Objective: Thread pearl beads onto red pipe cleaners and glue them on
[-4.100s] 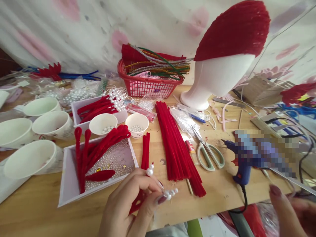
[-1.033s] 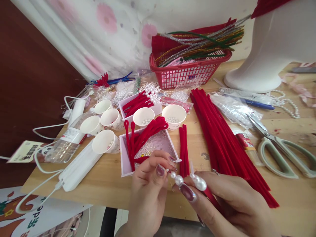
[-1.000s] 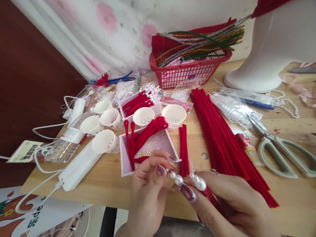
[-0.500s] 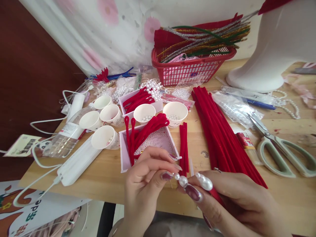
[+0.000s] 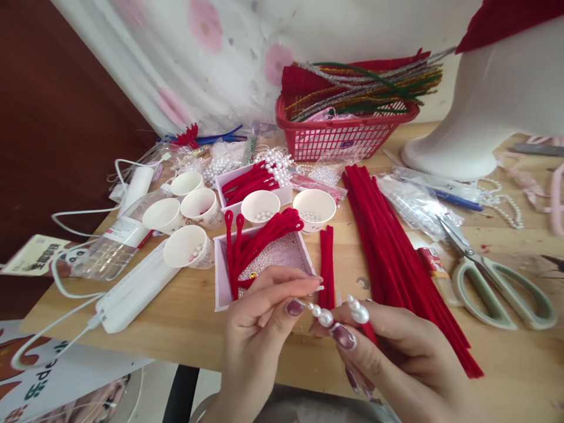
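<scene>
Head view: pinching white beads and a red stem together in the right hand above the near edge of the table, maybe to steady them, with the left hand beside, too hard to tell if gripping.

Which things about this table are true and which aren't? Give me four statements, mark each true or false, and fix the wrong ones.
1. The right hand holds a red piece with white beads. True.
2. The red basket stands behind the white cups. True.
3. The scissors lie in that basket. False: they lie on the table.
4. The cover on the white stand is blue. False: it is red.
</scene>
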Motion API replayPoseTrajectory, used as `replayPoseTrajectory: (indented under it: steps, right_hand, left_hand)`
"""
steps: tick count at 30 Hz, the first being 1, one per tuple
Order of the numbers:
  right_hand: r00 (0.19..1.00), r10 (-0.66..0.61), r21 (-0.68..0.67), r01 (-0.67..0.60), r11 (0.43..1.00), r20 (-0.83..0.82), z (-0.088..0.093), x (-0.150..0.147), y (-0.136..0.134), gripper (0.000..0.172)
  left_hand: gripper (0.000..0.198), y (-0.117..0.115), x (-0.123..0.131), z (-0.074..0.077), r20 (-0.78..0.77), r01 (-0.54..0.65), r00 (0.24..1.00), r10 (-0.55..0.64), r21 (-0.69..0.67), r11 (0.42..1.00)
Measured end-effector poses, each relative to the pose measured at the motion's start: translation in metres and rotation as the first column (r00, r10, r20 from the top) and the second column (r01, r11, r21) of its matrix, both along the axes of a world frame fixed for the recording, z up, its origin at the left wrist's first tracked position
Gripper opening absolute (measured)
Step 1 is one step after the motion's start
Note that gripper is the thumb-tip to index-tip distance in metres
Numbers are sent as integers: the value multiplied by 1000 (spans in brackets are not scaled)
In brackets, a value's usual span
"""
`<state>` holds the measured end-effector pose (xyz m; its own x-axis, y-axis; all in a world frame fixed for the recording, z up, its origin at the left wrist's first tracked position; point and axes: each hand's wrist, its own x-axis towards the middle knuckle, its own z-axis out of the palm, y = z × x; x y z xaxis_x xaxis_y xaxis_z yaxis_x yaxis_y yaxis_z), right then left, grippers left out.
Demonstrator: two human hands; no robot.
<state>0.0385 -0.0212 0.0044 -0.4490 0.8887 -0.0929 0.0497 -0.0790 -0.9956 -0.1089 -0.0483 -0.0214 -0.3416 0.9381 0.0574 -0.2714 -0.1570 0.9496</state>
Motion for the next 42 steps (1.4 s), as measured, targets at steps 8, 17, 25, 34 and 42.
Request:
replayPoseTrajectory:
  steps: [8,17,25,34,42]
  right_hand:
    - [1000,12,-71,-13,997,-15,-3,-3,1,35]
    - [998,28,-7,-29,1000,-57,-11,-4,4,34]
    - [970,110,281,-170,944,218,-9,2,6,27]
    - [939,108,371,-233,899,328,-9,10,2,35]
    - [930,68,410,-224,884,361,-5,6,5,47]
  left_hand:
    - [10,5,8,8,309,29,951,-11,-54,998]
    - [8,5,-7,-6,157,148,977,-147,4,989]
    - [8,8,-12,8,-196,62,979,-52,45,997]
    - [23,6,-7,11,-275,33,961,-42,-38,999]
    - [8,4,-4,13,-257,22,966,-33,-47,999]
